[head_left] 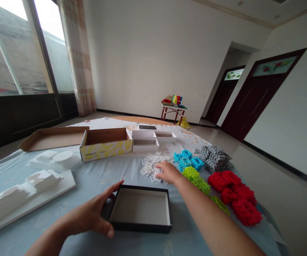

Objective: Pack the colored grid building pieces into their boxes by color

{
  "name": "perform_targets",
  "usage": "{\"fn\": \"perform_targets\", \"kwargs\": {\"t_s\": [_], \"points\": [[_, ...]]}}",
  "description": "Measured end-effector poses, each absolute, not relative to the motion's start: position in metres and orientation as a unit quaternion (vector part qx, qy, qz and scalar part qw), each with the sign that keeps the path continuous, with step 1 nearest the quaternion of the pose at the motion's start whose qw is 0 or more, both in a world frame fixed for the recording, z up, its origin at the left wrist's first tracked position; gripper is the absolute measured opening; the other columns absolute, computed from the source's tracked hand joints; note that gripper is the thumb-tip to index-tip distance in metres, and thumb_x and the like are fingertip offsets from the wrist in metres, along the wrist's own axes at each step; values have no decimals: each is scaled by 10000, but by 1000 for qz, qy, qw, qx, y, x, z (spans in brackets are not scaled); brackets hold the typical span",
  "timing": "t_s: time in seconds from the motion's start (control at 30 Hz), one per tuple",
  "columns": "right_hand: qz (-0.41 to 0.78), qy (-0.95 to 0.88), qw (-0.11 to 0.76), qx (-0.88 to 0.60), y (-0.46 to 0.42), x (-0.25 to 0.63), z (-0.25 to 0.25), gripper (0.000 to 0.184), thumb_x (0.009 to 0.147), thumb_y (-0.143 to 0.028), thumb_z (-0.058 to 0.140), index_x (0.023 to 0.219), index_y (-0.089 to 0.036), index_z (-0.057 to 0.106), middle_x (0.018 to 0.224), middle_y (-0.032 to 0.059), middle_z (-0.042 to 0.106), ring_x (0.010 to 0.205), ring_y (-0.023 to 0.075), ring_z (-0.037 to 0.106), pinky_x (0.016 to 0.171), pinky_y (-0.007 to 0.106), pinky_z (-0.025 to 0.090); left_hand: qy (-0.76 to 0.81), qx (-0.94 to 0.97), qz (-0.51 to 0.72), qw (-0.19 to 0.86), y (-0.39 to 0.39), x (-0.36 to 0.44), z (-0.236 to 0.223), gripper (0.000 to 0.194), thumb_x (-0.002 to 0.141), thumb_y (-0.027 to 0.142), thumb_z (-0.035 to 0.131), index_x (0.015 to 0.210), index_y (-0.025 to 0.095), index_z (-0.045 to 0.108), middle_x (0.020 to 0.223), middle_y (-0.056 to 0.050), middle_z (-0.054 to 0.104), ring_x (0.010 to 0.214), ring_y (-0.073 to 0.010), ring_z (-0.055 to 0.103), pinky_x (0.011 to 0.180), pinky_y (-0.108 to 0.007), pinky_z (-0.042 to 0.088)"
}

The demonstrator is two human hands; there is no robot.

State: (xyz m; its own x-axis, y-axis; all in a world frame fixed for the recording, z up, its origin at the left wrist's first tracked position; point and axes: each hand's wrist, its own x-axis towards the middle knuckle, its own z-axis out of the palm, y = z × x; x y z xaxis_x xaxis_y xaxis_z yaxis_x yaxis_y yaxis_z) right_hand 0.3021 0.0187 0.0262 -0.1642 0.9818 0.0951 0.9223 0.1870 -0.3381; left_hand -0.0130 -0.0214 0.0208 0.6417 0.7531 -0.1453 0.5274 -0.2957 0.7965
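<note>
The person's left hand (89, 213) sits at the left wall of an open, shallow black box with a pale interior (140, 209). Its fingers spread wide and curve around that side, so the grip looks open rather than clenched. The right hand (168, 173) reaches forward, its fingertips (159, 170) pressed onto a loose pile of white plastic lattice pieces (150, 167); whether that grip pinches a piece cannot be told.

The box and pile lie on a pale blue cloth (95, 174) covering a rounded tabletop. Just right of the pile are bright blue lattice pieces (188, 160), a heap of grey lattice pieces (213, 158), lime-green lattice pieces (196, 179) and a mound of red lattice pieces (233, 195). Beyond the pile stand white compartment trays (145, 140) beside a brown cardboard box with a yellow-patterned side (105, 147). A flat brown cardboard lid (53, 138) lies further left, and white foam packing on a white board (20, 195) lies near the left hand.
</note>
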Motion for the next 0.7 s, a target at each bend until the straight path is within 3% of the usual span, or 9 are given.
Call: {"fn": "perform_targets", "kwargs": {"t_s": [0.4,0.7], "points": [[106,-727,200,-648,12,316,22,392,679,-227,625,1068,-175,620,1027,73,629,943,178,573,863,256,405,394,801,137,430,-23,-12,20,1095,519,428,774,1403,325,135,1431,-31,320,1244,-296,351,1035,-395,269],[102,-722,199,-655,8,319,26,413,696,-263,615,1095,-158,601,1043,92,606,967,183,553,883,266,387,384,808,147,422,-19,-14,14,1070,534,432,769,1399,326,149,1421,-30,334,1225,-285,377,1024,-370,295]]}}
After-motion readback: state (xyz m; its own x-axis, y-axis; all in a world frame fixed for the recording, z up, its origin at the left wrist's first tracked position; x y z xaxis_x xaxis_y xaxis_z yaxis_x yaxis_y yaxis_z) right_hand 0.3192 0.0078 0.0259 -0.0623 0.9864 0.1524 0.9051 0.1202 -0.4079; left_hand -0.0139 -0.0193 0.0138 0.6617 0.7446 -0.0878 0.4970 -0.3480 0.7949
